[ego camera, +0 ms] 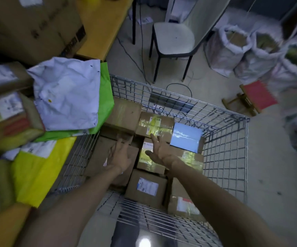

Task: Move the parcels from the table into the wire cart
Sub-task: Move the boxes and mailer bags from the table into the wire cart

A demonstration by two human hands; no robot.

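1. Grey steel-mesh wire cart fills the centre and lower middle of the frame, next to the orange-yellow wooden table on the left.
2. Brown cardboard parcels lie packed inside the cart: a box crossed with yellow tape at centre, a white-topped box just to its right, and a box with a white label lower down.
3. Reaching into the cart, the left hand is spread flat with straight fingers over a plain brown box and holds nothing. It is blurred, so contact cannot be told.
4. Beside it, the right hand has its fingers extended above another taped box, with nothing in its grasp.
5. More parcels lie piled on the table along the left edge: a crumpled white plastic mailer on a green bag, a yellow mailer below, and a large cardboard carton at upper left.
6. On the floor above the cart stand a white-seated chair with black legs, white sacks at upper right and a small red stool.
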